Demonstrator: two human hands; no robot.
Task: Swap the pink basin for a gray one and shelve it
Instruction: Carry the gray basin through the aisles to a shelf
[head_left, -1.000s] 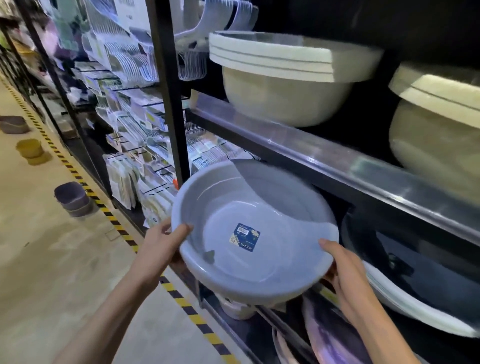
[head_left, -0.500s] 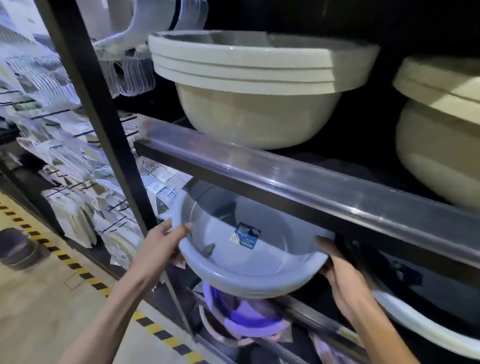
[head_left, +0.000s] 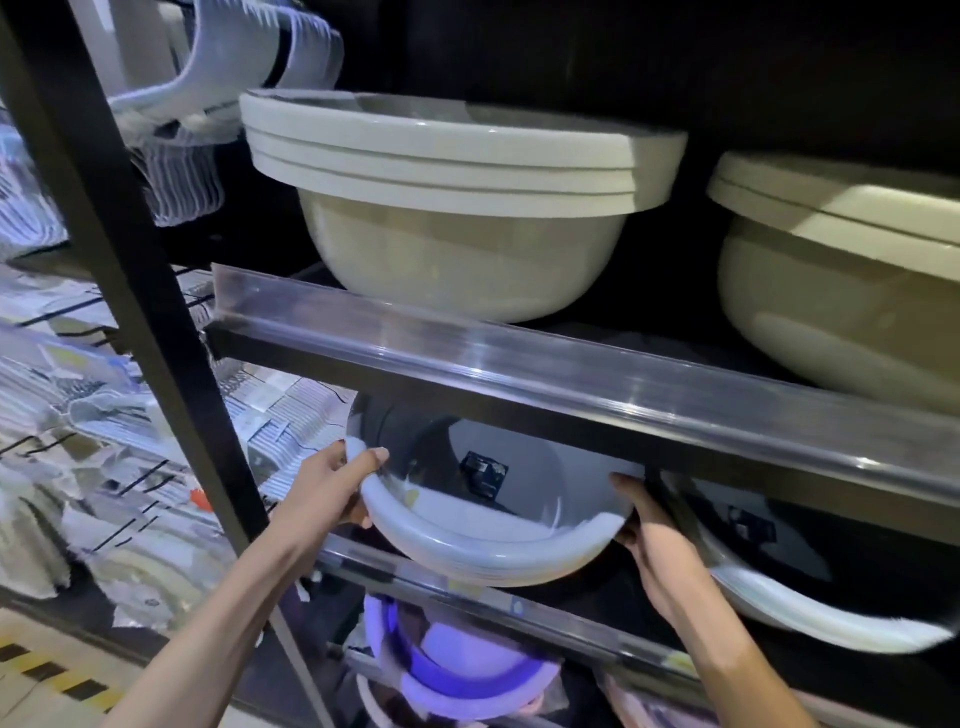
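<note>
A round gray basin (head_left: 483, 545) with a dark label inside sits tilted toward me, half pushed into the middle shelf (head_left: 467, 582) under the upper shelf's clear rail. My left hand (head_left: 327, 493) grips its left rim with the thumb over the edge. My right hand (head_left: 649, 535) holds its right side from below. The far half of the basin is in shadow under the shelf. No pink basin shows clearly.
Stacked cream basins (head_left: 457, 208) and another cream one (head_left: 852, 270) stand on the upper shelf (head_left: 571, 384). A dark basin with a white rim (head_left: 810, 613) leans right of mine. Purple basins (head_left: 457, 670) lie below. A black upright post (head_left: 135, 291) stands left; a striped floor line (head_left: 47, 670) shows bottom left.
The gray basin has gone from open air in front of the rack deeper into the middle shelf. Both hands stayed on its rim, and my view has moved closer and up.
</note>
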